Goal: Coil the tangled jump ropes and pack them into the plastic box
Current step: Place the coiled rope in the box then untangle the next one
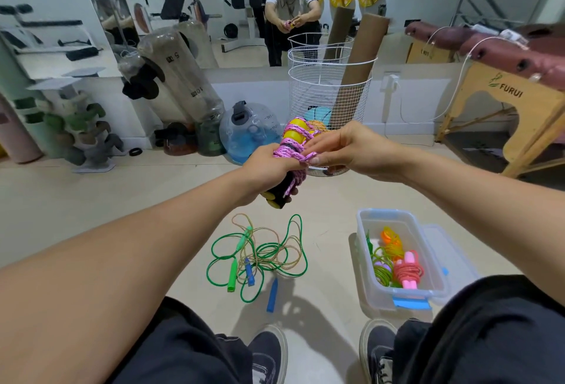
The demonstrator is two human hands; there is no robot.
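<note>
Wrapping the pink rope [290, 151] round its black-and-yellow handles, we clench the bundle in our left hand [269, 169] at chest height so the coils stay tight, while our right hand [345, 147] pinches the loose end to tuck it. Below, the plastic box [428, 289] holds coiled ropes; the green rope [260, 255] and blue-handled rope [272, 292] lie tangled beside it, nothing blocking.

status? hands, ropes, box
Left hand grips pink rope bundle; right hand pinches its cord. Green and tan ropes tangled on floor. Plastic box open, coiled ropes inside. Nothing blocking.
</note>
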